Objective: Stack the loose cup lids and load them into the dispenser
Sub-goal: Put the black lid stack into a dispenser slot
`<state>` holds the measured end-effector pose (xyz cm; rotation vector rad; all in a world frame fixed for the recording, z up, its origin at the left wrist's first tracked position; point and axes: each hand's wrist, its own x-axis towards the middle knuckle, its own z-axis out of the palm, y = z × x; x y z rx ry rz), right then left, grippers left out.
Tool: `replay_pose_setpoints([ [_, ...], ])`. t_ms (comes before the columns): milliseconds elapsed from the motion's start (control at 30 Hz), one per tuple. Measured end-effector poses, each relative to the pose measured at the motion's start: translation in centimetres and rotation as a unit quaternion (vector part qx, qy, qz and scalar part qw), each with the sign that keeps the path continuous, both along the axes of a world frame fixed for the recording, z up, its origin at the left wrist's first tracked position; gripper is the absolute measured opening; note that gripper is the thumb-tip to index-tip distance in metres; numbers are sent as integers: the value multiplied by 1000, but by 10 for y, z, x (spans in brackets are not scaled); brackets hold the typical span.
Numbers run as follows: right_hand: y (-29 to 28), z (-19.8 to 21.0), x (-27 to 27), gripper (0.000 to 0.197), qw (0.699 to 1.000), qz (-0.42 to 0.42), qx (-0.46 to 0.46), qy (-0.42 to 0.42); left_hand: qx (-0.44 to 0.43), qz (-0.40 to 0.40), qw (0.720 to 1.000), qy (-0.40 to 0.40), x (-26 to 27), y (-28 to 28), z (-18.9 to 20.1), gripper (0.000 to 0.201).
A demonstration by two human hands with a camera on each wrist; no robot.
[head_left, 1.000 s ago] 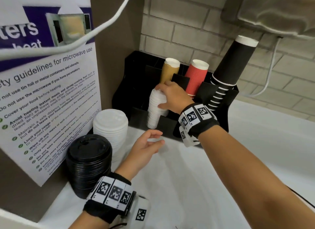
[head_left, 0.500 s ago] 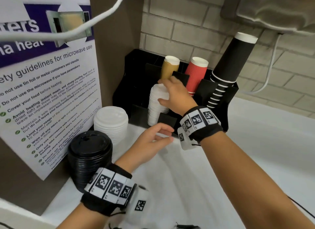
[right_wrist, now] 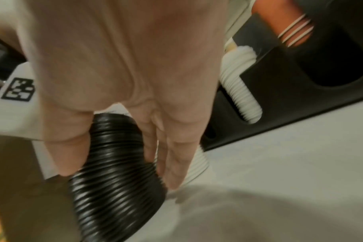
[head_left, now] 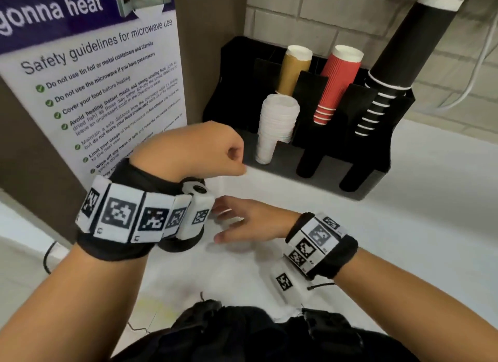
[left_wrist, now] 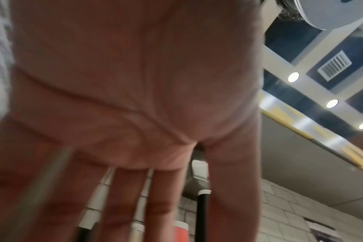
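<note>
Now, stage: white lids [head_left: 279, 124] sit loaded in the black dispenser [head_left: 377, 157].
Right hand [right_wrist: 122, 91]: fingers spread, touching the black lid stack [right_wrist: 116, 176] left of the dispenser.
Left hand [head_left: 199, 148]: fingers straight, empty.
Risk: a loose one-handed lift could shear the tall ribbed stack and spill lids.

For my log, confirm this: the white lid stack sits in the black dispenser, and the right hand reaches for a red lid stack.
Not red: the right hand reaches for a black ribbed stack of plastic lids, as the right wrist view shows. The rest holds.
</note>
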<state>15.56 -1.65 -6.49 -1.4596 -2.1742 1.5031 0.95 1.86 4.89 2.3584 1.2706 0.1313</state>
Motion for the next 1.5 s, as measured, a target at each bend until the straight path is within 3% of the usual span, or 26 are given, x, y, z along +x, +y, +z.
replay_pose_setpoints([
  [133,0,-10,-20,71,1000,5,6,8,42,108,985,132,-17,-6,-7,25],
  [267,5,-15,-31,71,999,-17,-8,43,41,160,952,259,-30,-8,-13,60],
  [400,9,-20,-40,70,996,-20,-26,80,-31,172,943,284,-31,-8,-16,57],
  [500,10,-22,-46,75,991,-29,-35,122,-35,176,934,308,-28,-13,-16,49],
  [733,15,-26,-57,71,980,-39,-36,190,-53,150,934,321,-26,-19,-14,51],
  [867,13,-31,-53,91,982,-58,-21,176,-51,126,941,309,-29,-22,-17,60],
  [1000,12,-34,-28,75,987,-85,28,131,-12,106,950,294,-27,-22,-24,70],
  [1200,9,-33,-31,100,984,-24,-32,174,-17,107,959,264,-25,-14,-25,50],
  [1367,20,-32,-43,91,978,-31,-53,200,-16,108,959,261,-27,-12,-24,43],
  [1500,23,-32,-39,91,978,-41,-42,202,-24,92,966,239,-26,-10,-22,49],
])
